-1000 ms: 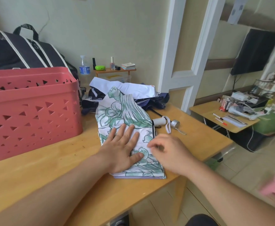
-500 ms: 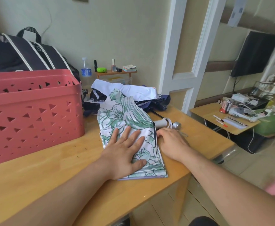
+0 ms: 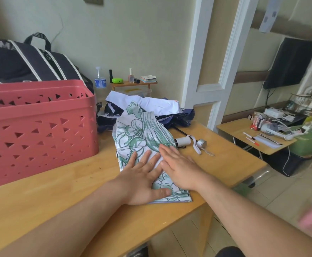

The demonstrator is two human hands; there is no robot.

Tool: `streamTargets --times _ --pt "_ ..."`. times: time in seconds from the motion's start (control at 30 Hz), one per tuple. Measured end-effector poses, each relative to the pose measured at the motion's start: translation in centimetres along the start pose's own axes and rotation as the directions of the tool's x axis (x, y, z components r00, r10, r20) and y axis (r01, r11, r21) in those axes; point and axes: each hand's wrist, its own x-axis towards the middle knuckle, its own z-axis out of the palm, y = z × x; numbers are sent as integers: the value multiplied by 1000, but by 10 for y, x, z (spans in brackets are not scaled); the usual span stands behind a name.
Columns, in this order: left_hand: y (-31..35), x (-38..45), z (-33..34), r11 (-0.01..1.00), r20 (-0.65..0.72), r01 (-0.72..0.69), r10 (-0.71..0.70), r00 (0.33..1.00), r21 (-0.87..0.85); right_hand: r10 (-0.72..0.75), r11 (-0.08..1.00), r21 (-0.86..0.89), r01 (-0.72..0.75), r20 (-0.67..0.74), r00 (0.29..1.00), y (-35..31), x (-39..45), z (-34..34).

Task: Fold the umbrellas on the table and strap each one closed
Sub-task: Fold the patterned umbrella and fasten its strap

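Item: green-print umbrella (image 3: 142,140), lying flattened near the table (image 3: 40,201) front edge.
Left hand (image 3: 142,180): you are pressing flat, fingers spread, gripping nothing.
Right hand (image 3: 181,169): fingers straight, smoothing alongside.
Method: keep pleats aligned; strap (image 3: 195,144) is lying beside the handle (image 3: 183,141).

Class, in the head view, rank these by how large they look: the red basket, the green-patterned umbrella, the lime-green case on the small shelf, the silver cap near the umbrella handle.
1. red basket, though it sits nearer the camera
2. green-patterned umbrella
3. lime-green case and silver cap: they look alike, and the case is farther away, so unranked
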Motion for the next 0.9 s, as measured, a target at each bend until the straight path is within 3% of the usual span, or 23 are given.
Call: streamTargets --times 0.2,0.47,0.53,0.63,0.67,0.73,0.8,0.9 --pt "-25 -26 2 984 -12 68 -71 997 -162 37 993 -112 -26 99 994 8 -1 4" --pt "-44 -50 9 990 48 122 -119 992 -69 95 979 -192 -70 125 988 5 -8 -6" --pt "-43 -48 8 989 57 128 -124 991 -76 107 961 -261 -92 46 993 -12 -4 -20" --pt "-41 -47 5 987 86 134 -126 988 -92 -97 971 -238 37 -247 964 -48 0 -21" --pt "-40 -47 4 986 93 136 -127 988 -97 -172 974 -185 129 -240 955 -56 -1 -13" --pt "-39 -51 6 983 100 148 -137 985 -108 -185 979 -93 179 -63 981 -58 -3 8" --pt "-40 -54 8 982 85 150 -141 986 -119 -42 989 -138 54 94 995 -40 -6 19" --pt "-43 -64 5 983 110 148 -135 985 -113 68 983 -177 -44 133 989 -19 -10 15"
